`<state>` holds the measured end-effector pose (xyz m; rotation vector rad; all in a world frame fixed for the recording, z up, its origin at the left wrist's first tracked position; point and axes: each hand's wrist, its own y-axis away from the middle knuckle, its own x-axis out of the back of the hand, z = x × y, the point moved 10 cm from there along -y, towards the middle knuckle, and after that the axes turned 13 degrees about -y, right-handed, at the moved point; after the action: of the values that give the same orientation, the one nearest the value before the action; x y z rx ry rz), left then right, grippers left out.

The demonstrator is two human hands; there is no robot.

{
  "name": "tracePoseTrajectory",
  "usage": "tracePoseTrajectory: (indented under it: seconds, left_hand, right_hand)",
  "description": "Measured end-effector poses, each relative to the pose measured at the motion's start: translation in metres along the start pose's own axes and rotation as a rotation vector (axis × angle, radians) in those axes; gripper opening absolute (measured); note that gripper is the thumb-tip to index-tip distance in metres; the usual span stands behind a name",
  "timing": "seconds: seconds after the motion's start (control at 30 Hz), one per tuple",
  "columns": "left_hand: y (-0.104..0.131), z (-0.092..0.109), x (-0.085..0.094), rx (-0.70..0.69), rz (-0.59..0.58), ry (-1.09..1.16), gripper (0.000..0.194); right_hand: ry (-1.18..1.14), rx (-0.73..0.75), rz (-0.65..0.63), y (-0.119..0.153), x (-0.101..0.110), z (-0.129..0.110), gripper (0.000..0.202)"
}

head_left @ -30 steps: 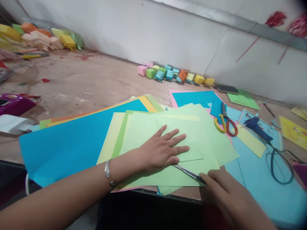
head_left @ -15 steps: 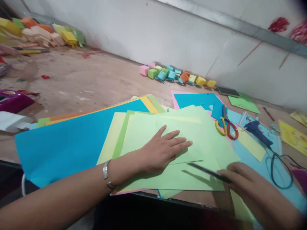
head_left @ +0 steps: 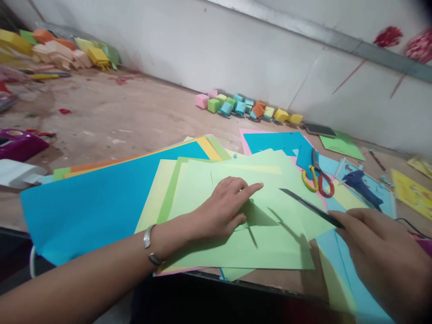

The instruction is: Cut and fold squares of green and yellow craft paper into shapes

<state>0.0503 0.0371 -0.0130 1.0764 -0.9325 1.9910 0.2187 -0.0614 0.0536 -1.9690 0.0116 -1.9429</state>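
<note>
My left hand (head_left: 227, 208) hovers low over a pale green paper sheet (head_left: 270, 252), its index finger stretched out, the thumb apart and the other fingers bent. Nothing shows between its fingers. Thin cut lines mark the sheet beside and below this hand. On the right, my right hand (head_left: 384, 252) grips a knife (head_left: 305, 204) with a long dark blade, whose tip points left above the paper. The handle is hidden in my fist. Under the top sheet lie yellow, green and blue sheets (head_left: 94, 211).
Scissors (head_left: 317, 175) with yellow and red handles lie beyond the sheet. A blue glue gun (head_left: 362, 186) is at the right. Small coloured paper cubes (head_left: 239, 107) line the wall. A white adapter (head_left: 20, 173) sits at the left. The table edge (head_left: 249, 284) runs close in front.
My left hand has gone from lying flat with fingers spread to being raised with several fingers bent. My right hand has moved up and right, lifting the knife away from the cut line.
</note>
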Motion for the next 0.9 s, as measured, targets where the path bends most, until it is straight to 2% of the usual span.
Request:
tracePoseTrajectory:
  seconds: [0.17,0.27,0.33,0.4,0.47,0.5,0.57,0.67,0.77,0.9]
  left_hand:
    - [-0.001,-0.01,0.003,0.079,0.048,0.008,0.069]
    - [-0.002,-0.012,0.004,0.103,0.076,-0.002,0.066]
    - [-0.003,-0.013,0.008,0.116,0.081,0.005,0.057]
    - [-0.004,-0.013,0.013,0.096,0.027,-0.005,0.038]
    - [-0.004,-0.008,0.015,0.007,-0.11,-0.056,0.019]
    - [-0.003,-0.006,0.018,-0.052,-0.168,-0.077,0.015]
    - [0.0,-0.008,0.023,-0.114,-0.254,-0.098,0.029]
    - [0.002,-0.021,0.024,-0.088,-0.333,-0.13,0.045]
    - [0.004,-0.028,0.016,-0.049,-0.368,-0.127,0.045]
    - [0.006,-0.028,0.009,-0.036,-0.375,-0.121,0.048]
  right_hand:
    - [-0.214,0.026,-0.194,-0.022,-0.039,-0.027,0.033]
    - [-0.282,0.072,-0.228,-0.031,-0.056,-0.048,0.035]
    - [-0.318,0.114,-0.235,-0.031,-0.063,-0.059,0.036]
    - [-0.349,0.166,-0.224,-0.029,-0.066,-0.068,0.042]
    - [-0.36,0.213,-0.175,-0.025,-0.064,-0.072,0.045]
    - [-0.359,0.225,-0.143,-0.023,-0.062,-0.073,0.045]
    - [-0.355,0.239,-0.107,-0.02,-0.06,-0.074,0.047]
    - [-0.367,0.265,-0.106,-0.018,-0.059,-0.078,0.052]
    - [-0.398,0.275,-0.116,-0.018,-0.06,-0.082,0.051]
    - [-0.425,0.29,-0.115,-0.017,-0.062,-0.085,0.049]
